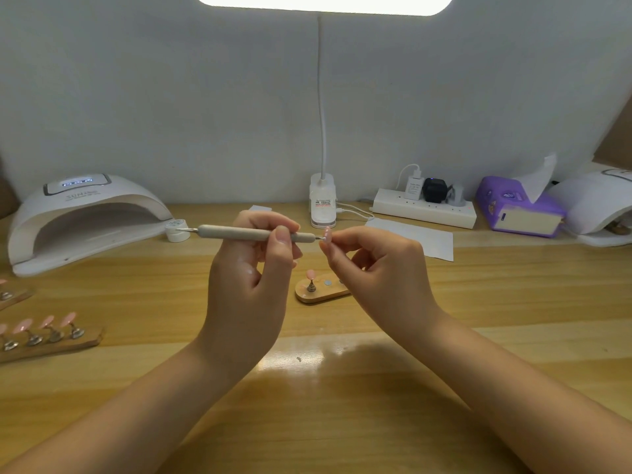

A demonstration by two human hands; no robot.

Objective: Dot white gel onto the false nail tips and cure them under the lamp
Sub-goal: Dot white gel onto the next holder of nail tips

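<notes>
My left hand (254,268) grips a beige dotting pen (239,232) held level above the table, its right metal tip touching a pink false nail tip (327,235). My right hand (372,265) pinches that nail tip from below. Under the hands a small wooden stand (323,291) carries one more pink tip (311,274). A small white gel pot (177,230) sits by the pen's left end. The white curing lamp (82,220) stands at the back left, its display lit.
A wooden strip (51,343) with several pink tips on holders lies at the left edge. Along the wall stand a clip desk light (322,203), a power strip (424,208), a purple tissue pack (513,206) and a second lamp (595,206). White paper (420,239) lies behind my right hand.
</notes>
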